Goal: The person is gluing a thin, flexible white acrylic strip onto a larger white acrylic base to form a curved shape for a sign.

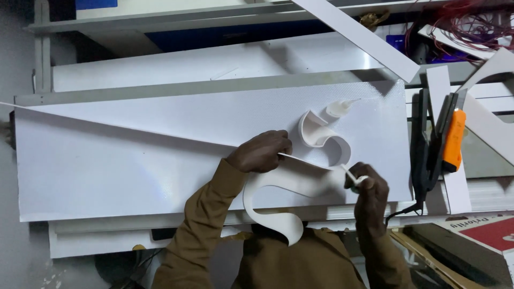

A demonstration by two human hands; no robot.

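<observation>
A white S-shaped letter piece [278, 187] lies across the front edge of a large white sheet [123, 166], with a curved white edge strip [316, 134] standing along its upper part. My left hand [262, 151] presses down on the letter and pinches its rim. My right hand [369, 190] grips a small glue bottle [356, 179], its thin nozzle touching the strip's seam. A second small translucent bottle [340, 108] lies on the sheet just beyond the letter.
An orange-handled tool [454, 140] and black clamps or pliers [426, 155] lie at the right. White strips and offcuts [358, 35] lean at the back. Red wires [466, 24] are tangled at top right. A red and white printed sheet [490, 233] sits bottom right.
</observation>
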